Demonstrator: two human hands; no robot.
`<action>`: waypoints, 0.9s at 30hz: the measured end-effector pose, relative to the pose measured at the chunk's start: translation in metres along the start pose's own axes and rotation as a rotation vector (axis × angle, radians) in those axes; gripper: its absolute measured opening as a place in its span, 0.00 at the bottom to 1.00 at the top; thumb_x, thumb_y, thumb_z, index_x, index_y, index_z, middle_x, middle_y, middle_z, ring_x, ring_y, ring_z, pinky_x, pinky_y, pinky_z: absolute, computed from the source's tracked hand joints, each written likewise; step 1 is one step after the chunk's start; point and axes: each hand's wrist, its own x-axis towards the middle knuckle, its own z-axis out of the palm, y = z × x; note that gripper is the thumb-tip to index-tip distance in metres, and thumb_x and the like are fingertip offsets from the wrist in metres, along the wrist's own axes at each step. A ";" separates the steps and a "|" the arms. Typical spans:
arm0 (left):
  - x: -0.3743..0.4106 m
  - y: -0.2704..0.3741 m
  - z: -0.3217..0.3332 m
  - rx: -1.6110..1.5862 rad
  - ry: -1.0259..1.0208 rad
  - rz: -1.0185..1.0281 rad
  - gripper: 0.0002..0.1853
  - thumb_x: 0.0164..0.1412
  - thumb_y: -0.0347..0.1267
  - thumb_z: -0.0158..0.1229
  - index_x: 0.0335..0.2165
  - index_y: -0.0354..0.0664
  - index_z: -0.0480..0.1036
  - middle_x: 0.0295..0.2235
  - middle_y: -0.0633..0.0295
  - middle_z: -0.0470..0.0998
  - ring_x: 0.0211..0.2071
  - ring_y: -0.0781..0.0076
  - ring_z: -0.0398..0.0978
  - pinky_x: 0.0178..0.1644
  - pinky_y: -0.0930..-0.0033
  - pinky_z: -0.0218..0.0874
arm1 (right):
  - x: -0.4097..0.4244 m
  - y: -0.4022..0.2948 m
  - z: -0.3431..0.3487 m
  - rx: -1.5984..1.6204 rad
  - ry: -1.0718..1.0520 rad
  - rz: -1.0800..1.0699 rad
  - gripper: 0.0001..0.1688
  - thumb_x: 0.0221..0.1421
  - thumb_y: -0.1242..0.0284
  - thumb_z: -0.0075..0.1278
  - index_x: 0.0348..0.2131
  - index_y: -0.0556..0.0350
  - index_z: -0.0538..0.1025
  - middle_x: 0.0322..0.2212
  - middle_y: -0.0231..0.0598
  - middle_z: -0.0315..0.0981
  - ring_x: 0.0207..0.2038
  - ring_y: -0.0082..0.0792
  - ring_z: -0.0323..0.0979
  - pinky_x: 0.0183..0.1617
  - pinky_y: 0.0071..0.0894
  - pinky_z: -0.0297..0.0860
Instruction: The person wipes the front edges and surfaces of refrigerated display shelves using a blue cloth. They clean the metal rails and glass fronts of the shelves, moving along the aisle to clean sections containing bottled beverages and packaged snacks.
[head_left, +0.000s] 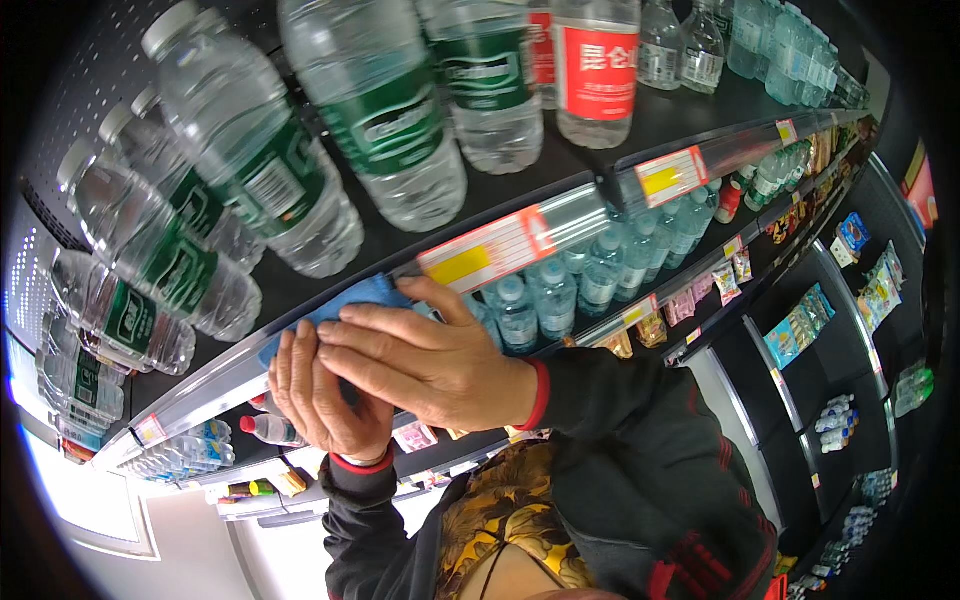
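A folded blue cloth (352, 300) lies against the clear price rail (217, 382) along a shelf's front edge. My right hand (442, 360) is on the cloth, back up, its fingers pointing left. My left hand (330, 397) sits just left of it, fingers upward over the cloth's lower edge. The two hands overlap at the fingertips, and part of the cloth is hidden beneath them. Right of the cloth, a red and white price tag (484, 251) with a yellow patch sits in the rail. Green-labelled water bottles (390, 127) stand on the shelf just above.
A red-labelled bottle (596, 82) stands farther right on the same shelf. Below are small bluish water bottles (551, 300) and a red-capped bottle (274, 430). Snack packets (799, 326) sit on another shelf unit at right. A bright window (86, 487) is at lower left.
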 end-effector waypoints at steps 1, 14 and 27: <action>0.004 0.015 0.007 -0.014 -0.006 0.006 0.18 0.63 0.33 0.61 0.47 0.31 0.72 0.48 0.45 0.79 0.50 0.44 0.77 0.59 0.46 0.63 | -0.004 0.010 -0.015 -0.009 0.002 0.006 0.21 0.58 0.68 0.50 0.51 0.51 0.77 0.51 0.33 0.77 0.57 0.32 0.71 0.64 0.48 0.57; 0.051 0.139 0.068 -0.113 -0.038 -0.007 0.12 0.58 0.22 0.59 0.42 0.32 0.74 0.45 0.47 0.80 0.48 0.45 0.79 0.54 0.49 0.67 | -0.034 0.089 -0.137 -0.112 -0.100 0.031 0.25 0.53 0.71 0.53 0.51 0.56 0.76 0.50 0.37 0.78 0.55 0.36 0.73 0.64 0.51 0.55; 0.056 0.158 0.074 -0.136 -0.065 -0.009 0.23 0.51 0.29 0.56 0.47 0.32 0.73 0.51 0.47 0.76 0.54 0.51 0.76 0.59 0.52 0.64 | -0.041 0.089 -0.148 -0.148 -0.102 0.071 0.29 0.52 0.82 0.48 0.55 0.61 0.73 0.52 0.41 0.76 0.58 0.44 0.71 0.68 0.52 0.53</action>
